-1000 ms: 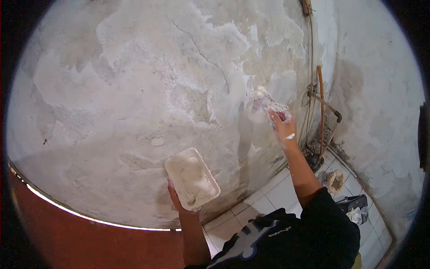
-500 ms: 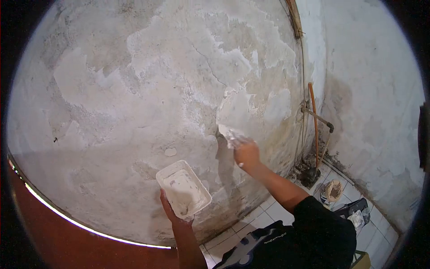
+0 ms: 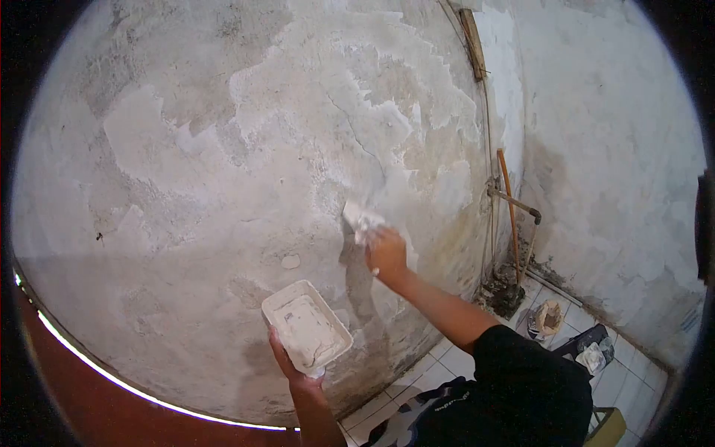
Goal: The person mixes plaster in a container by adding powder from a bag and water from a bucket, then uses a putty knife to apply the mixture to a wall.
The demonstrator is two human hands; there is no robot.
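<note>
My left hand (image 3: 289,365) supports a shallow rectangular white tub (image 3: 342,340) from below, its fingers along the side and underneath. Pale, smooth-looking putty (image 3: 304,325) covers the inside of the tub. Above and to the right, my right hand (image 3: 388,255) grips a putty knife (image 3: 357,215) smeared with the same white paste. The blade is at the patchy plaster wall (image 3: 194,216), below a thin crack (image 3: 357,138). Most of the knife's handle is hidden in my fingers.
At the right corner, an orange stick (image 3: 509,216) leans beside a bent pipe (image 3: 515,201). An opened bag (image 3: 550,318) and a dark container (image 3: 582,341) with a crumpled white item (image 3: 592,358) sit on the white floor tiles (image 3: 421,378). A wooden strip (image 3: 472,46) is higher up.
My right hand and the putty knife have moved left across the wall. The upper patch of fresh putty looks more spread out. The tub remains in my left hand; the view has shifted slightly.
</note>
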